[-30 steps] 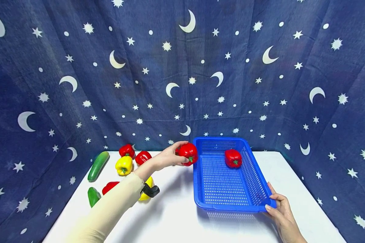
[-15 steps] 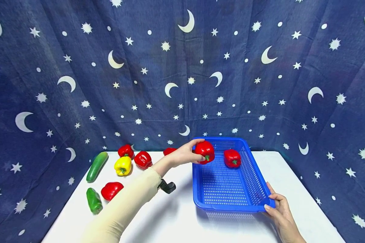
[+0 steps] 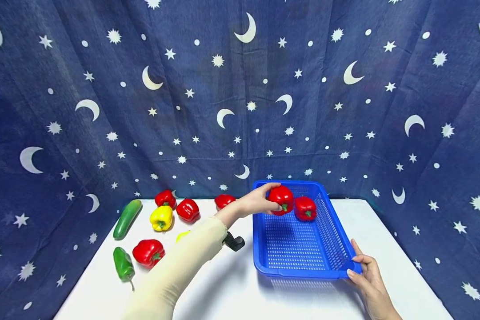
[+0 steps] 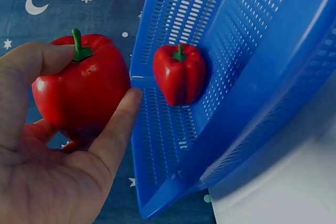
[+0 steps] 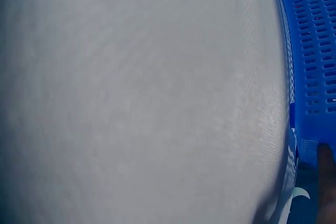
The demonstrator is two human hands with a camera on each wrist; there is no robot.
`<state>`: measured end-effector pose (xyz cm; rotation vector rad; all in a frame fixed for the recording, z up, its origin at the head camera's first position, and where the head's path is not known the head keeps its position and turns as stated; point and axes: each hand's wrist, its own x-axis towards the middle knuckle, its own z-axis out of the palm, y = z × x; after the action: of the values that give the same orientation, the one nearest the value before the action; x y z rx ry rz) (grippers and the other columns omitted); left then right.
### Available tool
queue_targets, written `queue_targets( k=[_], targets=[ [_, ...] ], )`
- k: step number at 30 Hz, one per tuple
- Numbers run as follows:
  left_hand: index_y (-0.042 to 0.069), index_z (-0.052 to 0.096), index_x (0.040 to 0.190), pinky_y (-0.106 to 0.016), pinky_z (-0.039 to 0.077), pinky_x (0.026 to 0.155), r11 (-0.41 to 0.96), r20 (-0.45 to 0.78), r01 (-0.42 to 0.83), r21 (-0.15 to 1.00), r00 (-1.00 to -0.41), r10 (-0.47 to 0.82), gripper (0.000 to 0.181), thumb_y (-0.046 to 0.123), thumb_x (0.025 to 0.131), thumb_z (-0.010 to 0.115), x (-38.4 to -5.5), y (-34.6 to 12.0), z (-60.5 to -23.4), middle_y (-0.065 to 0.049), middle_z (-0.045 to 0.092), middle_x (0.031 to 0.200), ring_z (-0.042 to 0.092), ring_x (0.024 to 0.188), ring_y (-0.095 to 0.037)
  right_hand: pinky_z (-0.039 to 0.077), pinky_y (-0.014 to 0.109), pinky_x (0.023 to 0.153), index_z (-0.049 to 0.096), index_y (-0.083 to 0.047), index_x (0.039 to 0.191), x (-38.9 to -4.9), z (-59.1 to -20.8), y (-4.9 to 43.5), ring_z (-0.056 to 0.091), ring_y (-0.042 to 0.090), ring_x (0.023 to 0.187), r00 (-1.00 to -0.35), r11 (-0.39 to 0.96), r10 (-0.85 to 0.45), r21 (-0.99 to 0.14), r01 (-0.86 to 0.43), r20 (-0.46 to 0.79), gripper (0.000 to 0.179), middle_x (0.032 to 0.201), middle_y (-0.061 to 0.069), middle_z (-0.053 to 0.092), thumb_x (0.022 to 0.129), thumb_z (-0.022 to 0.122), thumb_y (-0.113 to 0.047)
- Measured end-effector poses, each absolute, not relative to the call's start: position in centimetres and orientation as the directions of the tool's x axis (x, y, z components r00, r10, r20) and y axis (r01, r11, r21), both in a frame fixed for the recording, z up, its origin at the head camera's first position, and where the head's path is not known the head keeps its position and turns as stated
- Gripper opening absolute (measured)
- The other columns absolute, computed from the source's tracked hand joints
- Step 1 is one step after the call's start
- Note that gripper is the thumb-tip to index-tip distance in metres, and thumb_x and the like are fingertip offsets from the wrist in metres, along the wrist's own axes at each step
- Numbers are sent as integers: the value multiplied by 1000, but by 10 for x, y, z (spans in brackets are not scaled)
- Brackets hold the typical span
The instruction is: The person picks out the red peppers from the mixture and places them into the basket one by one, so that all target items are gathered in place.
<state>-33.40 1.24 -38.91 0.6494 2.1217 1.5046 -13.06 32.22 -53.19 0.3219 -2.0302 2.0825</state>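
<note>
My left hand [image 3: 260,202] grips a red bell pepper [image 3: 282,201] above the left part of a blue plastic basket [image 3: 296,273]. In the left wrist view, thumb and fingers curl round this pepper [image 4: 86,85], its green stem upward. A second red bell pepper [image 3: 305,209] lies inside the basket towards the back; the held one is close to its left side in the head view. With the thumb at the rim, my right hand [image 3: 370,282] holds the basket's near right corner. The right wrist view catches only one dark finger [image 5: 326,182] by the basket wall.
On the white table [image 3: 224,293], to the left, lie a cucumber [image 3: 127,219], a green pepper [image 3: 123,264], a yellow bell pepper [image 3: 161,218] and several red ones, such as a red bell pepper [image 3: 148,253]. My left sleeve partly covers another yellow thing [image 3: 182,235]. A starry blue curtain [image 3: 208,89] hangs behind.
My left hand has carried the red bell pepper rightward, from the basket's left rim to over its inside. The right hand and basket have stayed in place.
</note>
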Motion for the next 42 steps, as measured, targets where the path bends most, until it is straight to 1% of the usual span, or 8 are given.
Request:
queue_targets(
  k=[3, 8, 10, 15, 21, 27, 38, 42],
  targets=[
    [20, 39, 157, -41, 59, 88, 305, -96, 124, 944, -782, 616, 80, 9, 88, 77, -335, 17, -389, -13, 51, 138, 63, 108, -27, 46, 15, 96, 29, 4, 128, -131, -532, 323, 24, -2, 144, -945, -9, 5, -945, -327, 327, 29, 172, 4, 3, 104, 43, 7],
    [18, 40, 157, -38, 60, 85, 315, -86, 141, 939, -787, 611, 79, 8, 87, 77, -341, 24, -387, -12, 51, 139, 60, 111, -27, 47, 17, 97, 29, 2, 128, -131, -533, 326, 30, -6, 140, -943, -9, -9, -943, -334, 334, 29, 172, 3, 7, 104, 43, 7],
    [18, 41, 156, -38, 60, 85, 311, -85, 137, 941, -790, 607, 79, 8, 87, 77, -343, 26, -387, -12, 51, 139, 60, 111, -27, 47, 17, 97, 29, 1, 129, -131, -532, 326, 32, -7, 139, -949, -5, -6, -949, -315, 315, 29, 172, 3, 8, 104, 43, 5],
    [14, 40, 156, -39, 60, 84, 297, -75, 137, 945, -794, 603, 78, 5, 87, 75, -348, 34, -384, -13, 51, 137, 60, 109, -28, 46, 16, 96, 29, 1, 129, -131, -529, 325, 28, -3, 141, -962, 19, 17, -962, -272, 272, 29, 172, 3, 9, 104, 46, 2],
    [14, 40, 156, -39, 60, 85, 295, -84, 116, 948, -806, 586, 78, 4, 87, 75, -352, 42, -387, -13, 51, 136, 59, 108, -27, 47, 17, 96, 28, 4, 129, -132, -529, 324, 30, -4, 140, -952, -13, 4, -952, -307, 307, 29, 172, 3, 11, 104, 44, 5],
    [12, 41, 155, -44, 59, 89, 293, -98, 93, 952, -813, 574, 77, 3, 86, 75, -355, 51, -394, -16, 51, 137, 60, 106, -28, 46, 16, 97, 28, 2, 129, -132, -529, 323, 29, -5, 141, -955, -7, 6, -955, -298, 298, 30, 172, 5, 8, 104, 44, 5],
    [11, 41, 155, -38, 61, 81, 329, -119, 81, 941, -829, 547, 75, 4, 87, 74, -356, 65, -408, -16, 51, 137, 59, 107, -29, 46, 16, 97, 26, 2, 130, -130, -527, 321, 29, -5, 140, -960, 5, 4, -960, -279, 279, 31, 172, 9, 3, 105, 44, 3],
    [12, 42, 154, -44, 60, 85, 344, -127, 69, 937, -848, 514, 75, 3, 86, 72, -355, 70, -418, -17, 52, 135, 61, 100, -26, 46, 16, 97, 26, 3, 129, -130, -529, 322, 30, -5, 140, -958, 1, 1, -958, -287, 287, 31, 172, 9, 4, 104, 44, 4]
  ],
)
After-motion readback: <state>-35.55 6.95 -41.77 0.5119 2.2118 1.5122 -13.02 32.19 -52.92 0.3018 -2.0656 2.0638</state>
